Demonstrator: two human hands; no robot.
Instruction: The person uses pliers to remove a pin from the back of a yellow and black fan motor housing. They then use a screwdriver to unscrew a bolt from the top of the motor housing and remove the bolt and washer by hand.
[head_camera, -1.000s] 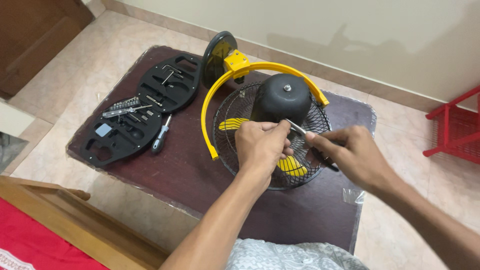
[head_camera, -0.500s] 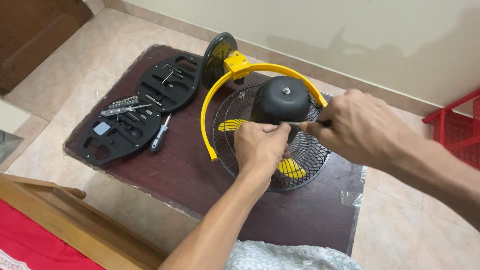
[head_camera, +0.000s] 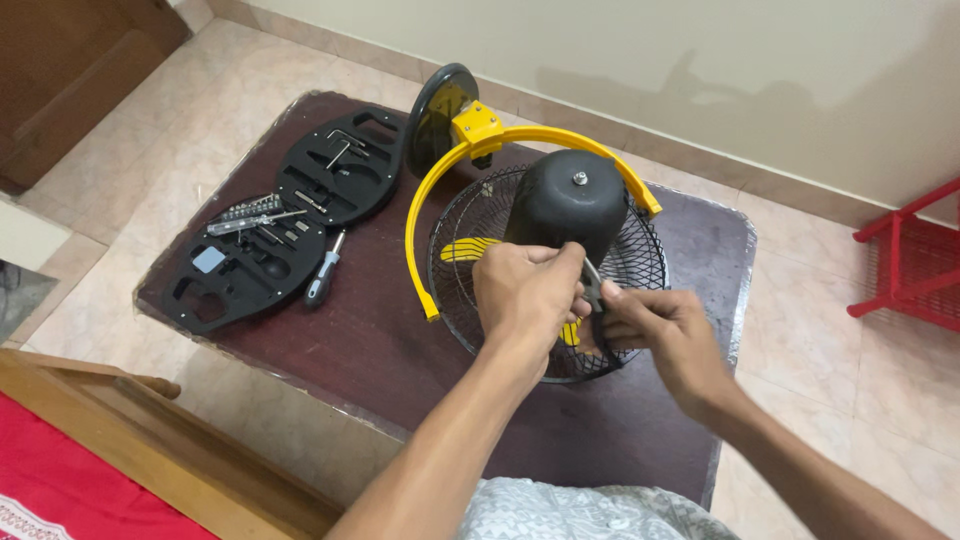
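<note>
- Head view: the fan (head_camera: 560, 250) lies face-down on the dark table (head_camera: 380, 340), its yellow bracket (head_camera: 420, 220) arching over the black motor housing (head_camera: 567, 205).
- Left hand (head_camera: 525, 290) is curled against the fan's wire grille (head_camera: 470, 300), below the housing.
- Right hand (head_camera: 665, 335) is clenched around pliers (head_camera: 593, 290) just beside the left hand.
- Open tool case (head_camera: 285, 215) lies left of the fan, a screwdriver (head_camera: 325, 268) beside it.

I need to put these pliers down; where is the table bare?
Bare table lies between the tool case and the fan, near the front edge, past the screwdriver. Another patch sits right of the fan's grille. Around both hands is crowded.
</note>
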